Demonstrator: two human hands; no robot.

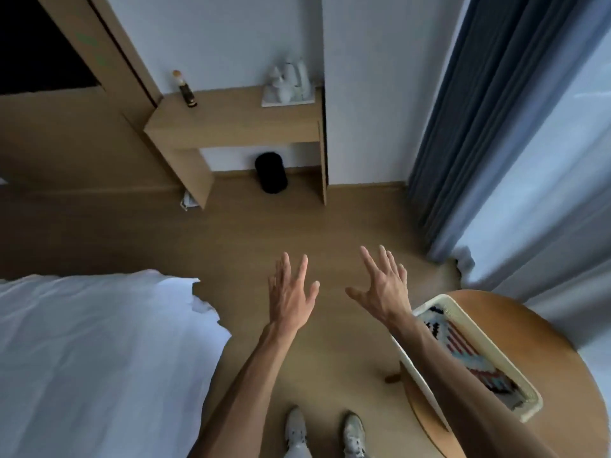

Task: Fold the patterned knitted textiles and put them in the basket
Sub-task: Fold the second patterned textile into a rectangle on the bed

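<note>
Both hands, left hand (291,292) and right hand (383,289), spread wide, holding nothing; knitted textile (469,355) lies in the basket (439,300) beside the right forearm.

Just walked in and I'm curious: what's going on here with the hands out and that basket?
A person stands between a bed and a round wooden table. The left hand and right hand are raised, open and holding nothing. A patterned knitted textile already lies in the white basket on the table. No other textile shows.
</note>
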